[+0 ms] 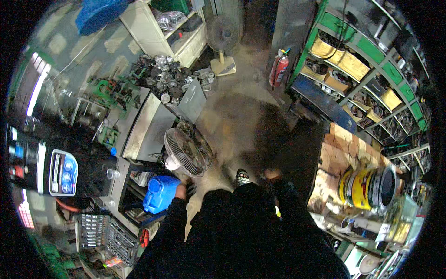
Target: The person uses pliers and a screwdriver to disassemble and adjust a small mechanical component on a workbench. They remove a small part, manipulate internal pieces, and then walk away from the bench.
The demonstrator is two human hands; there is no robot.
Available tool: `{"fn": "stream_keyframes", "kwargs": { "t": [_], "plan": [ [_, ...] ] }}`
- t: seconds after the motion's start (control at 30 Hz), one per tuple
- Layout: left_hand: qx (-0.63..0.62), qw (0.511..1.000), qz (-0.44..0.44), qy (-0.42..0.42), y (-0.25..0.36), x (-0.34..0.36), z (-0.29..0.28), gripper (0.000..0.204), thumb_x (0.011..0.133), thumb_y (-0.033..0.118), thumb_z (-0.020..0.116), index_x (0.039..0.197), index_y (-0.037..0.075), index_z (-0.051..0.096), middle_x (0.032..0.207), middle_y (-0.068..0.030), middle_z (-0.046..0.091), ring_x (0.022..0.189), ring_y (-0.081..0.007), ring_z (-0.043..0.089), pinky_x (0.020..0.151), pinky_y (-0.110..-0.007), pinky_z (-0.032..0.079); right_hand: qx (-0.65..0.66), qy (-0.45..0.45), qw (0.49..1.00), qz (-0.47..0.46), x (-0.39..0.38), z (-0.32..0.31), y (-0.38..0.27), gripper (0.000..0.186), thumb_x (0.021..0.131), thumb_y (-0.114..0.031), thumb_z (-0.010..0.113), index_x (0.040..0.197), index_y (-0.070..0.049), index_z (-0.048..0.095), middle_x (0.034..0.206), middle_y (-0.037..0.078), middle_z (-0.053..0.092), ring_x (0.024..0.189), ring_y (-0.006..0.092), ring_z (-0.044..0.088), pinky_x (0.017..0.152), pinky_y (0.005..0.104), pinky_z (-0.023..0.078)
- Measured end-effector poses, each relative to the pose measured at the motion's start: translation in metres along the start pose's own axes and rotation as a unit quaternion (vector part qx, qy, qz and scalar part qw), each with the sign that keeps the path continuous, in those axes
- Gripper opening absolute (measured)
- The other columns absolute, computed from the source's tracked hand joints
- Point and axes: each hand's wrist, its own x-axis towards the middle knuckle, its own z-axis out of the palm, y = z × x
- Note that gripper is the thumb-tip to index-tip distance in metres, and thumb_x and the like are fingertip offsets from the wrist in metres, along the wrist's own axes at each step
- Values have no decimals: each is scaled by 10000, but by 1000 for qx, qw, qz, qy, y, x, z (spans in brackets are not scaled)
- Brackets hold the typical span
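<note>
My left hand (pixel 181 191) hangs low beside a blue plastic jerrycan (pixel 160 193), close to its right side. Whether the hand touches the can is not clear, and its fingers are lost in shadow. My right hand (pixel 272 173) is down at my right side, over the dark floor, near my sandalled foot (pixel 242 176). It looks blurred and dim, so its fingers cannot be made out. Ahead of my left hand stands a fan with a round wire cage (pixel 186 151).
At left are a workbench (pixel 121 174) and an opened socket set (pixel 93 231). A heap of metal parts (pixel 167 76), a pedestal fan (pixel 224 65) and a red fire extinguisher (pixel 279 69) stand ahead. To the right, a wooden-topped table (pixel 334 153) carries a yellow-and-black cylinder (pixel 362 187).
</note>
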Motion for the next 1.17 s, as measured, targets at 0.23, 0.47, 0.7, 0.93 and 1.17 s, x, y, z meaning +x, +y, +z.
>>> {"fn": "stream_keyframes", "kwargs": {
  "t": [0.23, 0.47, 0.7, 0.93, 1.17],
  "plan": [
    [-409, 863, 42, -292, 304, 59, 347, 1055, 845, 889, 524, 1630, 199, 378, 1657, -210, 377, 1490, -420, 391, 1230, -583, 281, 344, -320, 883, 11, 79, 156, -288, 1002, 931, -822, 482, 1581, -62, 426, 1549, 223, 508, 1367, 506, 505, 1161, 684, 377],
    [201, 924, 140, -294, 433, 276, 470, 853, 887, 629, 713, 1533, 120, 487, 1521, -208, 548, 1377, -405, 534, 1156, -511, 421, -262, 9, 959, -109, 285, 48, -325, 669, 949, -556, 658, 1432, -105, 559, 1306, 123, 654, 1115, 282, 650, 881, 440, 536],
    [617, 713, 258, -211, 526, 417, 563, 597, 921, 439, 787, 1309, 10, 641, 1268, -209, 695, 1121, -345, 692, 975, -449, 552, -490, 57, 855, 164, 341, 12, -443, 553, 961, -411, 752, 1397, -101, 612, 1280, 168, 684, 997, 272, 713, 824, 439, 570],
    [668, 661, 302, -161, 597, 554, 639, 567, 912, 319, 761, 1353, 11, 581, 1270, -230, 657, 1149, -411, 651, 983, -490, 533, -654, -70, 741, 132, 563, 56, -593, 525, 999, -412, 686, 1396, -76, 611, 1340, 172, 669, 1108, 288, 682, 927, 427, 550],
    [539, 790, 251, -150, 684, 615, 729, 510, 929, 276, 772, 1335, 7, 621, 1259, -201, 688, 1160, -373, 667, 1004, -444, 523, -677, -205, 706, 31, 774, 212, -799, 501, 1033, -401, 630, 1390, -50, 611, 1387, 181, 657, 1201, 303, 651, 1012, 407, 528]
  ]
}}
